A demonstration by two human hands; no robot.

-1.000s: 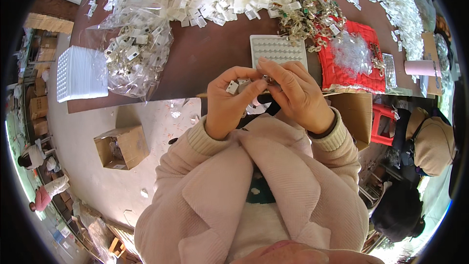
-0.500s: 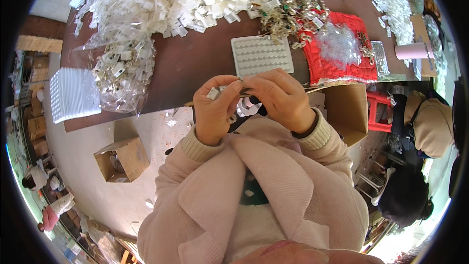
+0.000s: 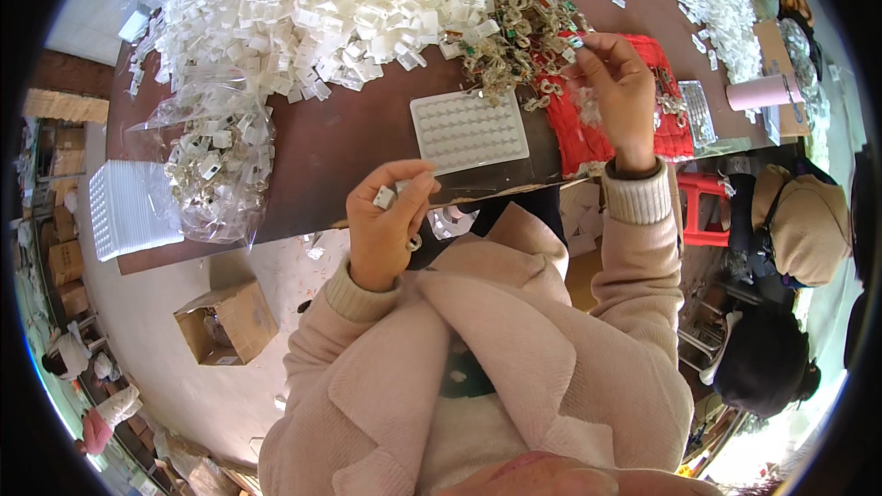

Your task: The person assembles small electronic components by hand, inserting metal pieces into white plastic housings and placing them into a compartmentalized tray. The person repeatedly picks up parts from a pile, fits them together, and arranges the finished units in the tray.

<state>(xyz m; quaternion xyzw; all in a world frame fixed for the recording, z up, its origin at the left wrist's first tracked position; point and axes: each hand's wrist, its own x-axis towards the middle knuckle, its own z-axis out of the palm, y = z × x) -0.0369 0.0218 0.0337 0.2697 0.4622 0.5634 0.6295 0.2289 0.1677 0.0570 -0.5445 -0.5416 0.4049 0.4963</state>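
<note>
My left hand (image 3: 390, 225) is closed near the table's front edge, with small white plastic pieces (image 3: 384, 197) among its fingers. A small pale ring-shaped piece (image 3: 414, 242) shows at the base of that hand. Farther right and forward, my right hand (image 3: 627, 96) pinches a small shiny part (image 3: 574, 41) whose kind I cannot make out. It is above the red cloth (image 3: 574, 154), beside a tangled heap of small wired parts (image 3: 519, 23). Between the hands lies a white moulded tray (image 3: 470, 133). My right hand partly covers the clear pieces on the cloth.
A large heap of white plastic pieces (image 3: 303, 18) spreads over the back. At left are a clear bag of parts (image 3: 216, 165) and stacked white trays (image 3: 133, 209). A cardboard box (image 3: 230, 321) stands on the floor; a red stool (image 3: 706, 209) is at right.
My hands have come apart. The right one has moved forward and right to the wired heap; the left has shifted slightly down and left, keeping the white pieces. The view has shifted slightly.
</note>
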